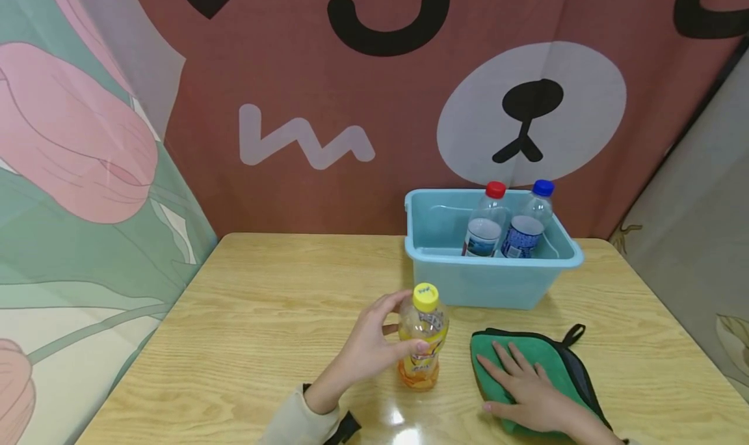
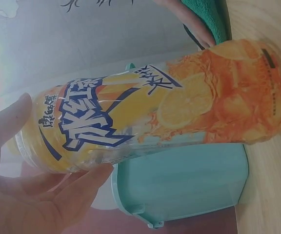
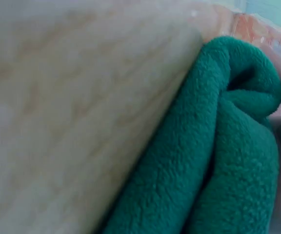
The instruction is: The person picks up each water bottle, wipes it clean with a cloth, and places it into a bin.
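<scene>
In the head view my left hand (image 1: pixel 374 341) grips a clear plastic drink bottle (image 1: pixel 422 341) with a yellow cap, thumb on the near side and fingers behind. The bottle is upright near the middle of the table; its orange-and-yellow label (image 2: pixel 179 102) with fruit pictures fills the left wrist view. To the right, my right hand (image 1: pixel 526 393) rests with spread fingers on a folded green cloth (image 1: pixel 562 373) with dark edging and a black loop. The cloth's thick folds (image 3: pixel 179 146) show in the right wrist view, with only part of that hand at the edge.
A light blue plastic basin (image 1: pixel 486 282) stands at the back right, behind the bottle. Inside it are a red-capped bottle (image 1: pixel 484 227) and a blue-capped bottle (image 1: pixel 525 230). A printed curtain (image 1: pixel 304 198) hangs behind the wooden table (image 1: pixel 246 341).
</scene>
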The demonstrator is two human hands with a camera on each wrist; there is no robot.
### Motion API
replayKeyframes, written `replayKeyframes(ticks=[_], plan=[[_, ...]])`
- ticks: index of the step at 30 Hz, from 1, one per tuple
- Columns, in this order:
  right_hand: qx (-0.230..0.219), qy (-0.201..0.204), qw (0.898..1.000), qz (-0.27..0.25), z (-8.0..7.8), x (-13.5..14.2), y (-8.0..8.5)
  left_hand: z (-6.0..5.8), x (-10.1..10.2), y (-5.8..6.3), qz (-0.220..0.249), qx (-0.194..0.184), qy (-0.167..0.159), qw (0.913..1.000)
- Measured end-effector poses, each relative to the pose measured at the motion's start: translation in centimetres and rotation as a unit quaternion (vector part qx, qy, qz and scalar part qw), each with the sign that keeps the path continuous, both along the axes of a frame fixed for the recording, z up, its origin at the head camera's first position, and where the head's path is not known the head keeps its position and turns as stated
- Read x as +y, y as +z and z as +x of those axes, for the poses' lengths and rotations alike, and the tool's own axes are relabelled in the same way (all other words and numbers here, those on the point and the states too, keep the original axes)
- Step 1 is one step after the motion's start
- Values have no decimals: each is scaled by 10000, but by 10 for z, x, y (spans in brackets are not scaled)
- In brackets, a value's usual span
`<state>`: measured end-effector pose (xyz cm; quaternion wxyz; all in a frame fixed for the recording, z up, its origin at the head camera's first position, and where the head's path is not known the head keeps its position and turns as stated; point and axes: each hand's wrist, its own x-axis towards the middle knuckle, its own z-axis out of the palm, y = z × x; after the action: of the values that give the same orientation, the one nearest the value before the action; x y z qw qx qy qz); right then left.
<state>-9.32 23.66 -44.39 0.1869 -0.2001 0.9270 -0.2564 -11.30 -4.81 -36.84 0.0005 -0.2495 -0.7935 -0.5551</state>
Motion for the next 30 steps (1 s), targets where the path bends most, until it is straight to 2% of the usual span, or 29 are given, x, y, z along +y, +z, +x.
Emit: replayKeyframes(ticks=[5,7,9,12,15,20,26,30], plan=[[101,-114,9966,-814,-4,6,13,-1,0,-1,3,-46,-7,10000],[97,-406,9923,-1167,-8,11,20,-1,0,-1,-10,-60,-6,10000],[26,-867,9859,-1433,-12,16,28,-1,0,-2,-24,-78,7,10000],[-209,-1638,9713,-1712,-16,23,36,-1,0,-2,-49,-101,29,9999],[-288,-2012,9603,-1911,-20,31,41,0,0,-1,-60,-138,43,9999],[-57,-2326,9449,-2304,-26,42,46,1,0,-1,-75,-142,36,9999],[418,-2633,9175,-2952,-39,57,54,-1,-1,-1,-42,-69,-20,10000],[340,-2734,8982,-3427,-48,66,58,-1,-1,-1,-28,-21,-45,10000]])
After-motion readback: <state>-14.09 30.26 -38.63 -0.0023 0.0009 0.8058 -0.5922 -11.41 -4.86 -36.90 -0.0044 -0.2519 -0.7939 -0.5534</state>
